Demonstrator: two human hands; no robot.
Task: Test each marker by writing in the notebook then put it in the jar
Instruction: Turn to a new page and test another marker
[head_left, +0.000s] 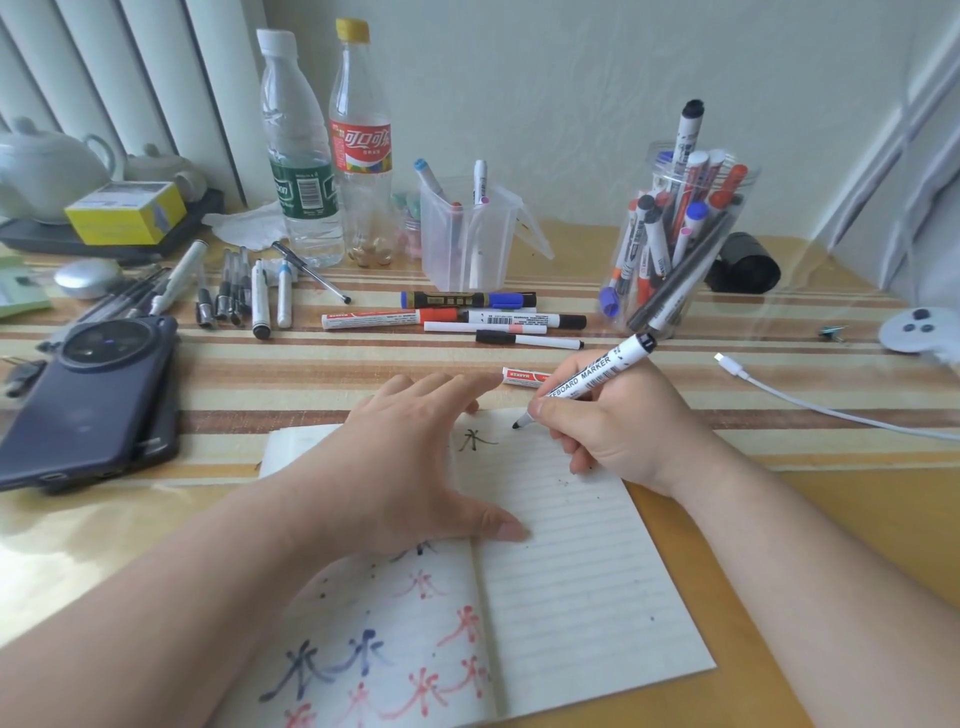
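My right hand (613, 421) pinches a black whiteboard marker (597, 371). Its tip is at the top of the notebook's (571, 597) right page, just right of a black character, and I cannot tell whether it touches the paper. My left hand (410, 462) lies spread, fingers straight, pressing across the notebook's fold. The jar (675, 244), crowded with markers, stands beyond the notebook's far right corner. Loose markers (457, 317) lie on the table (779, 519) beyond its top edge.
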